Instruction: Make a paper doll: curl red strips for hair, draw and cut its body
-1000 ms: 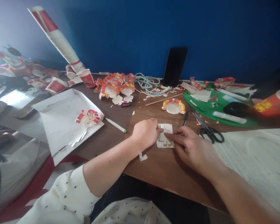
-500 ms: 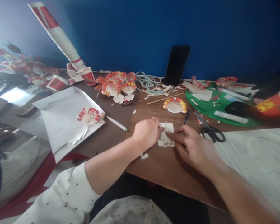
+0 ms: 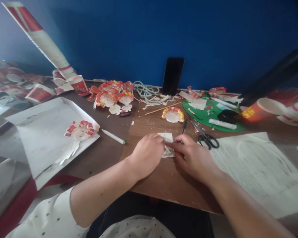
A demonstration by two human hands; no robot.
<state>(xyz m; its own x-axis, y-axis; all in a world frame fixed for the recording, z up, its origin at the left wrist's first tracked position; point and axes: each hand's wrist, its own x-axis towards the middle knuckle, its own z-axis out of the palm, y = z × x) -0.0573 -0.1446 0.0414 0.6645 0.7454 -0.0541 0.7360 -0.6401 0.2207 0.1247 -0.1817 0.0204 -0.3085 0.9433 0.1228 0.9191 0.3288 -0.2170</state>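
Observation:
A small piece of white card (image 3: 168,154) with dark drawn lines lies on the brown table between my hands. My left hand (image 3: 149,150) rests on its left side, fingers curled and partly hidden. From the right, the fingers of my right hand (image 3: 188,148) press onto the card, index finger reaching across to the left fingertips. A black pen (image 3: 185,125) sticks up beside the right hand's fingers; whether they grip it I cannot tell. Scissors (image 3: 207,138) with black handles lie right of that hand. Beyond the pen is a white paper disc with a red-and-yellow fringe (image 3: 172,115).
A phone (image 3: 173,76) leans on the blue wall, beside a pale cable (image 3: 146,91). Fringed paper faces (image 3: 114,96) are heaped left of it. A white box lid (image 3: 47,122) and marker (image 3: 113,136) lie left; a green disc (image 3: 203,120), cup (image 3: 265,109) and written sheets (image 3: 250,165) right.
The view has turned slightly right, so most things sit further left. My left hand covers more of the card, and my right index finger now reaches further over it.

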